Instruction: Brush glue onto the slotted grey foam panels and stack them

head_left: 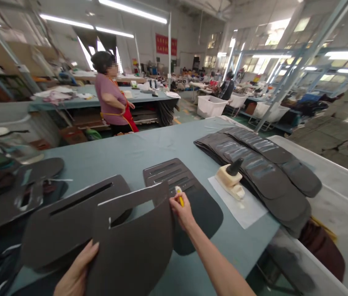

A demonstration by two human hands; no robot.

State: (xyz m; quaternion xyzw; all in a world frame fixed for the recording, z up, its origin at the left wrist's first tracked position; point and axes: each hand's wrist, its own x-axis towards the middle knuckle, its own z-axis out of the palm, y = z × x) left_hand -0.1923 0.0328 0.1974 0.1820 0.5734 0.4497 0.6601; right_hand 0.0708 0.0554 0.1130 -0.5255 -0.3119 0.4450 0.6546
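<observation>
My left hand (79, 267) holds the lower left edge of a dark panel (133, 250) that has a long slot near its top and white along its upper edge. My right hand (181, 207) is closed round a small yellow tool (180, 197) with a whitish tip, at the panel's upper right corner. Beneath and beyond it, a dark slotted panel (204, 205) lies flat on the blue-green table. Another panel (69, 222) with one slot is at the left. A cream container with a black nozzle (231, 176) stands on a white sheet (244, 213) to the right.
Stacks of dark panels (263, 168) lie at the table's right side, beside a white bin (340, 201). More cut pieces (44, 168) are at the far left. Across the table (130, 148) stands a person in a red apron (112, 94); another person (227, 87) is farther back.
</observation>
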